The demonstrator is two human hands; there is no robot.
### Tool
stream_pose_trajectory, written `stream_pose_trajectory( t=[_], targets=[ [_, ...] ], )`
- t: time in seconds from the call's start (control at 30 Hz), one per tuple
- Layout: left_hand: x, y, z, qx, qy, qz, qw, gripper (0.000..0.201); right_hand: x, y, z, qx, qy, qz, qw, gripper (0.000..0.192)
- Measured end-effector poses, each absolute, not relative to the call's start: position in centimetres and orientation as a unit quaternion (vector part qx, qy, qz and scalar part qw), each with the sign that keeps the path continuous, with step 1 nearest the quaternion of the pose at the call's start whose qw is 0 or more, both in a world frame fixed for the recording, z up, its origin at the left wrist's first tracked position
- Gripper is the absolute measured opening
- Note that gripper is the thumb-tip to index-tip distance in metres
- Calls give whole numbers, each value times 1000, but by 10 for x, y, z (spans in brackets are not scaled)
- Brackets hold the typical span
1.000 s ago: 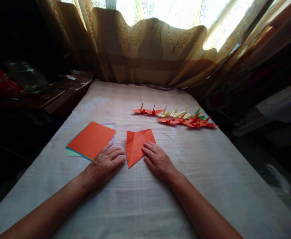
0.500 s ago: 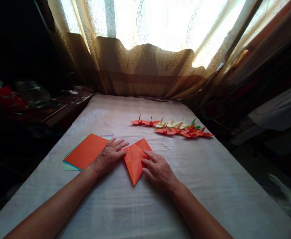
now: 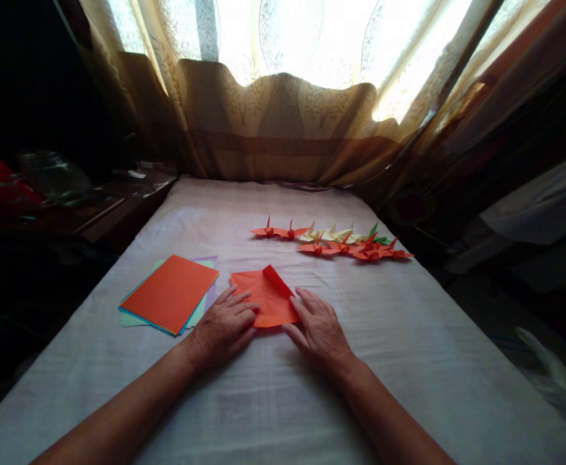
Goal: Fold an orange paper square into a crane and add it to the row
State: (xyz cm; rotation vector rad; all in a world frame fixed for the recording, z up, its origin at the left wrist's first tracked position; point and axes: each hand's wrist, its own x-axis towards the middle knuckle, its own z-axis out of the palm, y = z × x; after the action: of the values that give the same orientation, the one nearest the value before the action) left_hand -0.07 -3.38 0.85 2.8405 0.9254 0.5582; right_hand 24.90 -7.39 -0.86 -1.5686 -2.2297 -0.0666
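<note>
Across the pale cloth [image 3: 273, 413], the stack of coloured paper [image 3: 171, 294] lies at left, the paper birds [image 3: 328, 248] reach toward the right edge; a strip of cloth parts the birds from the orange sheet [image 3: 268, 303], and a broader one spreads nearer the viewer; the sheet, partly folded, lies between the hands; the left hand [image 3: 227, 328], fingers slightly spread, rests on its left part; the right hand [image 3: 320, 330] touches its right edge, whether pinching cannot be told.
</note>
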Motion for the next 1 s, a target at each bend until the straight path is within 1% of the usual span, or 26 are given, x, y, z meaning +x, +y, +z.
stream_pose_trajectory(
  t=[0.13, 0.23, 0.3, 0.4, 0.5, 0.63, 0.8, 0.9, 1.0],
  targets=[
    [1, -38, 6, 930, 313, 165, 99, 13, 258, -67, -20, -602, -771, -17, 207, 41],
    [1, -39, 7, 929, 316, 149, 120, 16, 261, -67, -21, -598, -770, -28, 221, 41],
    [1, -39, 6, 929, 316, 144, 126, 21, 260, -68, -16, -577, -775, -42, 254, 40],
    [2, -38, 4, 926, 322, 151, 129, 21, 254, -68, -6, -514, -805, -54, 291, 34],
    [1, -35, 1, 919, 329, 176, 128, 28, 246, -64, 0, -475, -843, -36, 250, 31],
    [-10, -26, 1, 916, 334, 190, 114, 32, 248, -51, -5, -546, -819, -2, 177, 32],
    [-26, -17, -3, 919, 364, 135, 71, 31, 257, -43, -14, -574, -803, 19, 160, 37],
    [-28, -18, -3, 919, 372, 109, 63, 35, 259, -43, -17, -576, -795, -8, 191, 34],
    [-24, -24, 1, 920, 376, 99, 41, 37, 262, -44, -15, -566, -779, -56, 264, 30]
  ],
)
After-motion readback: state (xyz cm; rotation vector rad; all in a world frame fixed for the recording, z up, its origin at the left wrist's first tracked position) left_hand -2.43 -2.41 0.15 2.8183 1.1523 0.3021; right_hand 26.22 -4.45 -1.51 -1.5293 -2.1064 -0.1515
